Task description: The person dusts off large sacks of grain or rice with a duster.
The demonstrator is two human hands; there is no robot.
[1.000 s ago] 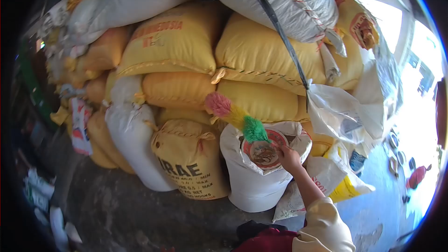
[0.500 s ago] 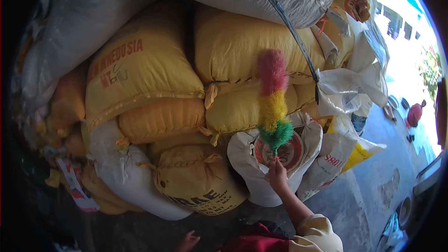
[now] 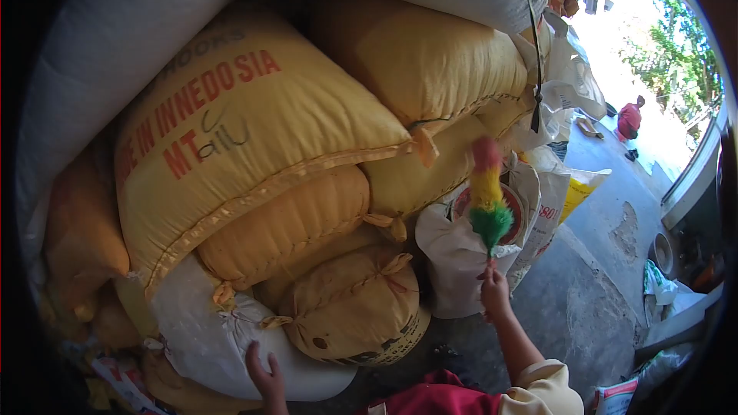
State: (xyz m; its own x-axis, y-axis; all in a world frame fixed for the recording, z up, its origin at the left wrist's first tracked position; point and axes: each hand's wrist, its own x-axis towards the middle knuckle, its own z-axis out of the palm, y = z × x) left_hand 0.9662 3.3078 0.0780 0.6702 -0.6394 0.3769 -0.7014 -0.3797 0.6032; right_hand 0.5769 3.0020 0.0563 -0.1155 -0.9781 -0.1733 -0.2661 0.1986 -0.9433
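My right hand (image 3: 494, 292) is closed round the handle of a fluffy duster (image 3: 487, 192), its fibres banded pink, yellow and green. The duster points up and away, overlapping an opened white sack (image 3: 453, 261) with a round red-rimmed disc in its mouth. Fingers apart and holding nothing, my left hand (image 3: 265, 373) is at the lower left, in front of a full white sack (image 3: 231, 338). Between the hands lies a rounded tan sack (image 3: 354, 307) with a tied corner and dark printing.
Large yellow sacks (image 3: 261, 123) are stacked ahead, one with red lettering. White sacks (image 3: 146, 38) bulge above them, and a dark strap (image 3: 530, 38) hangs at the right. A person in red (image 3: 629, 119) is low down near the bright doorway. A grey bowl (image 3: 661, 252) lies on the concrete floor (image 3: 569, 300).
My view has swung left and closer to the yellow sacks. My left hand has risen toward the white sack with its fingers spread. The duster stays in my right hand, slightly lower and farther right.
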